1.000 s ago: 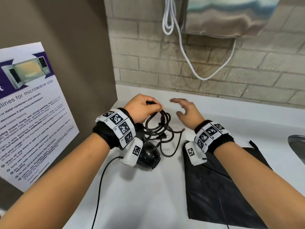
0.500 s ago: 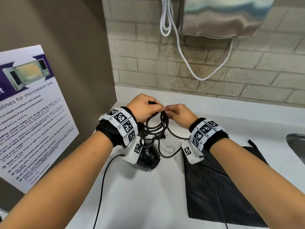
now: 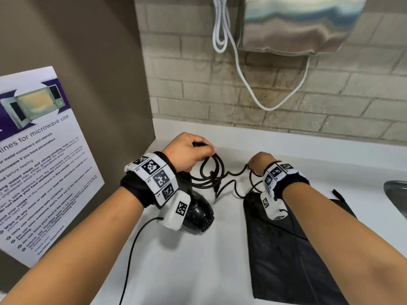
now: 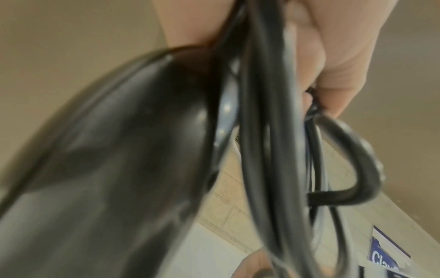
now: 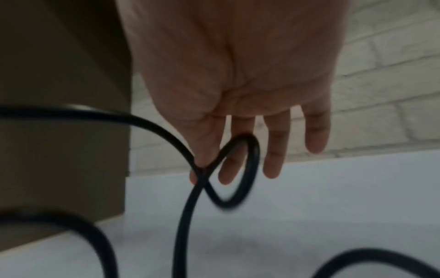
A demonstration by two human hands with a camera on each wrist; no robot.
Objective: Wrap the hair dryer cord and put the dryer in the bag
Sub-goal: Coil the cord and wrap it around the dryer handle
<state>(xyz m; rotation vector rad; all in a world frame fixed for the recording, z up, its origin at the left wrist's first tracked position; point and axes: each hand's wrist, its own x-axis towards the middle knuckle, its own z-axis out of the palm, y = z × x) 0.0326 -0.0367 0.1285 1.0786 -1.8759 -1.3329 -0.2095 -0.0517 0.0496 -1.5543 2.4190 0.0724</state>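
Observation:
The black hair dryer (image 3: 198, 213) hangs nose-down just above the white counter (image 3: 198, 271). My left hand (image 3: 193, 149) grips its handle together with several loops of the black cord (image 3: 212, 172). The left wrist view shows the dryer body (image 4: 107, 169) and the cord coils (image 4: 262, 131) held under my fingers (image 4: 333, 65). My right hand (image 3: 253, 164) is off to the right and pinches a stretch of cord. In the right wrist view the cord (image 5: 252, 159) loops round my index finger. The flat black bag (image 3: 286, 249) lies on the counter under my right forearm.
A brown wall panel carrying a microwave poster (image 3: 39, 161) closes off the left side. A steel dispenser (image 3: 297, 23) and a white cable (image 3: 240, 69) hang on the brick wall behind. A sink rim (image 3: 396, 192) shows at the right edge.
My right hand closed on the cord beside the left hand, then moved right, drawing a length of cord out from the coil. The left hand kept its grip.

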